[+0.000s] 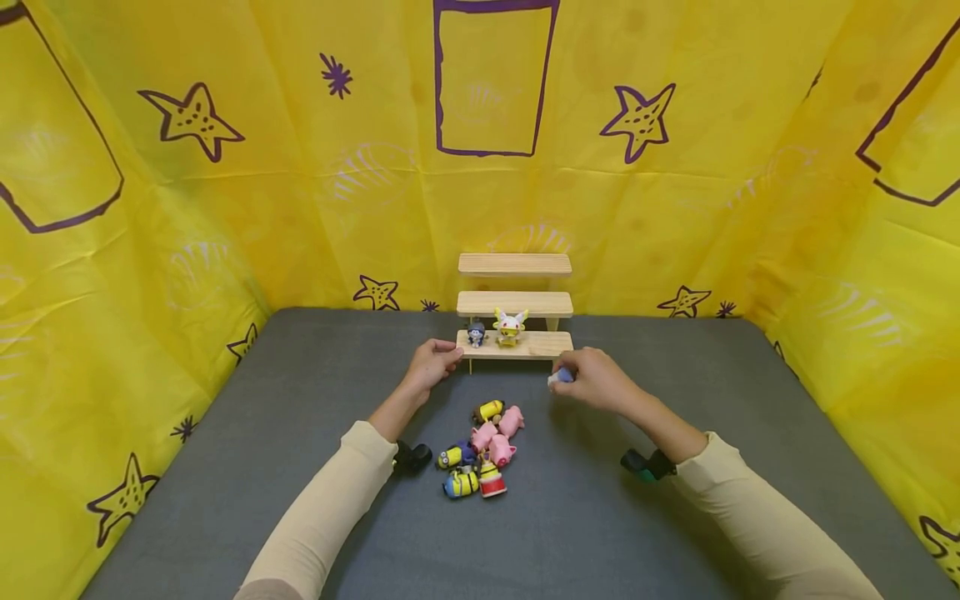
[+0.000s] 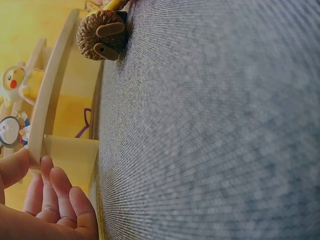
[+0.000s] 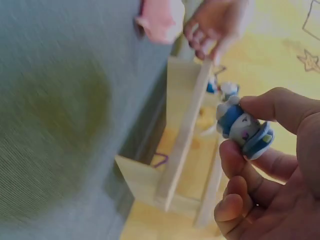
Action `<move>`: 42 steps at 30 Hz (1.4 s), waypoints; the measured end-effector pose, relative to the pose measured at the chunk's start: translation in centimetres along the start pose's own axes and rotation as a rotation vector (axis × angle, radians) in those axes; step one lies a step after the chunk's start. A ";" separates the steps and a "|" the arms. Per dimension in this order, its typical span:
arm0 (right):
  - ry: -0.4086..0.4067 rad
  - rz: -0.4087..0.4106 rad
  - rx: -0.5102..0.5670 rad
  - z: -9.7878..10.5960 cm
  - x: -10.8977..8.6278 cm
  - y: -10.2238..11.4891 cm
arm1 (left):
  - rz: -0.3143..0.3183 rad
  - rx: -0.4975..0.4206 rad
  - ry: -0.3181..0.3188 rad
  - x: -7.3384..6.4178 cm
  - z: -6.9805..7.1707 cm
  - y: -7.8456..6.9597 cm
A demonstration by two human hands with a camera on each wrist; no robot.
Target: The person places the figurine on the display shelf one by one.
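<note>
My left hand pinches the left end of the lowest board of a three-tier wooden display shelf, thumb on top and fingertips at its underside. On that board stand a small Doraemon figurine with a dark top and a yellow figurine with a white hood. Near the board's right end, my right hand holds a small blue-and-white figurine between thumb and fingers, apart from the board. Its face and blue cap show in the right wrist view.
In front of the shelf lies a loose pile on the grey mat: pink pig figurines, several yellow minion figurines, one with a brown textured part. Yellow patterned cloth walls the table at the back and sides.
</note>
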State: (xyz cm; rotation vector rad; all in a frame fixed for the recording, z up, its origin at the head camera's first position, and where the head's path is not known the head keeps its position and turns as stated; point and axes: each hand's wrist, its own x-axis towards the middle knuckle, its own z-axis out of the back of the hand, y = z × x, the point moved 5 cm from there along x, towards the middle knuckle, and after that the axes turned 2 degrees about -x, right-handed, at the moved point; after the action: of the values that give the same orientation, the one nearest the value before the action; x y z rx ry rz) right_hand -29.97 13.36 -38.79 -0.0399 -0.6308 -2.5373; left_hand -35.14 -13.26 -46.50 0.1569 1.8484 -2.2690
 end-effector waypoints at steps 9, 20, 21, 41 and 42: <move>-0.070 -0.026 -0.082 1.2 3.7 -0.9 | 0.003 -0.003 0.011 -0.1 -0.1 0.1; -0.078 -0.095 -0.173 0.2 7.1 -1.9 | 0.002 -0.003 0.005 0.0 0.1 -0.2; -0.078 -0.098 -0.174 0.0 7.3 -2.0 | 0.001 -0.003 0.005 0.0 0.1 -0.2; -0.119 -0.189 -0.115 -1.6 8.1 -2.7 | 0.001 -0.005 0.009 -0.1 0.1 -0.1; -0.121 -0.190 -0.113 -1.6 8.1 -2.7 | 0.001 -0.005 0.010 -0.1 0.1 -0.2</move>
State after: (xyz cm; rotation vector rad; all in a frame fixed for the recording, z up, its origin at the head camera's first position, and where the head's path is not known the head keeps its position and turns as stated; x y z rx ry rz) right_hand -38.13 10.80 -40.15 -0.1827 -0.5599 -2.7688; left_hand -35.07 -13.33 -46.31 0.1678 1.8581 -2.2671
